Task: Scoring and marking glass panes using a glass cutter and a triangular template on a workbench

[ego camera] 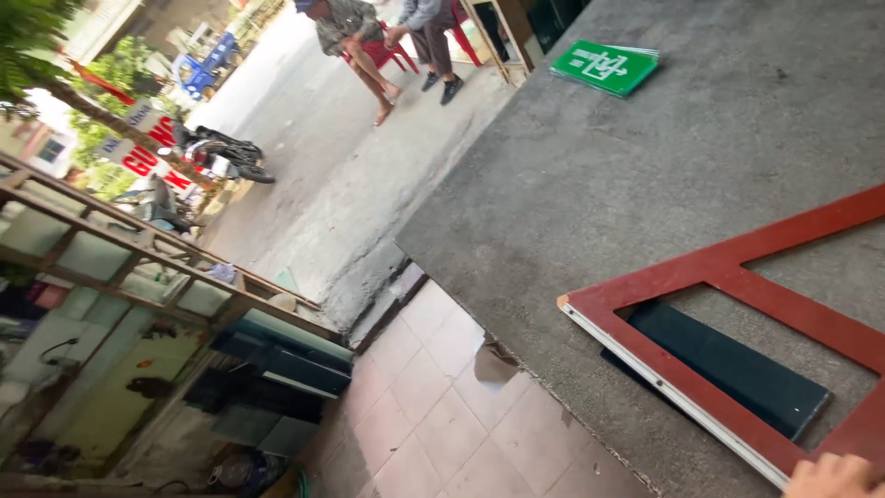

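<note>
A red-brown wooden frame [728, 267] with a pale metal strip along its near edge lies flat on the grey concrete floor [645, 157]. A dark panel [737, 369] lies on the floor inside the frame's opening. Only the top of one of my hands [834, 478] shows at the bottom right corner, resting at the frame's near edge; which hand it is I cannot tell, and its fingers are hidden. The other hand is out of view.
A green sign board [604, 66] lies on the concrete further off. Pink floor tiles [433, 415] sit below the concrete's edge. A wooden window frame with glass panes [120, 267] leans at left. Two people sit on red chairs [387, 37] by the road; motorbikes [217, 152] stand parked.
</note>
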